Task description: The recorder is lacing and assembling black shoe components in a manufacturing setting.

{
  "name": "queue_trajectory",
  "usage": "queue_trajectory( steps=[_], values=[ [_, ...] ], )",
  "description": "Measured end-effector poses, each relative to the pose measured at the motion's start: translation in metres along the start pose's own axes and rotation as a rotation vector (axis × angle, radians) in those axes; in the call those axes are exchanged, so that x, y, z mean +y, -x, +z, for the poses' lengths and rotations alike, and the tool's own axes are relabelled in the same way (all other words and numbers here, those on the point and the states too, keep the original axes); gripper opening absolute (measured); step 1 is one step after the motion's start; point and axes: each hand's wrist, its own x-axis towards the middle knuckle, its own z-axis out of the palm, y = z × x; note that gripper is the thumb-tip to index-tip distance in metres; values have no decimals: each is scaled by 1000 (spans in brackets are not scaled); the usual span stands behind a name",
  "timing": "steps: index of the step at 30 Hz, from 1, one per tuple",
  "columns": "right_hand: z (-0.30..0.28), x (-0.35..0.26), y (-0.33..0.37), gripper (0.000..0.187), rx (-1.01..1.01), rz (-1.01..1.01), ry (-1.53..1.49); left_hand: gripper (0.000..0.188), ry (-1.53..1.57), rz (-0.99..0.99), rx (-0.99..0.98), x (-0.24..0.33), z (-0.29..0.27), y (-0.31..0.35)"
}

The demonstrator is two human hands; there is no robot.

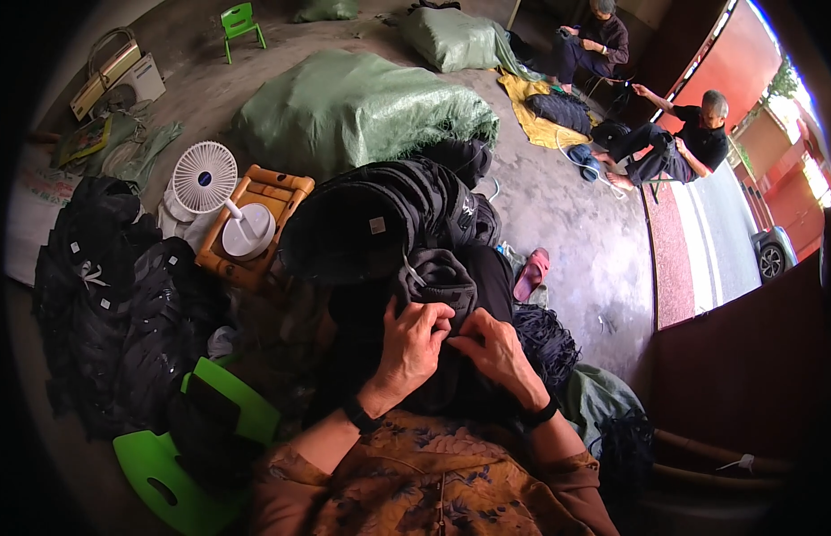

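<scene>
Both hands pinch a soft dark knit garment [438, 277] on the lap, centre near: left hand [414, 344] fingers curled into fabric, right hand [496, 347] gripping beside it. Black garment pile [103, 295] left; bare concrete floor [576, 223] open far right.

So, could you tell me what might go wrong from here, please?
The tall heap of black garments right behind both hands leans over the lap and might topple onto them. The loose black cords beside the right hand could tangle in the dark piece being gripped.
</scene>
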Motion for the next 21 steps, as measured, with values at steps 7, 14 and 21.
queue_trajectory(
  steps=[7,14,21],
  values=[
    [5,-13,12,25,134,103,159,33,17,12,13,-4,-2,2],
    [-14,-12,-7,24,-279,237,-207,36,37,40,42,-8,0,6],
    [8,-4,7,21,-39,199,-190,36,46,48,15,-9,-2,3]
  ],
)
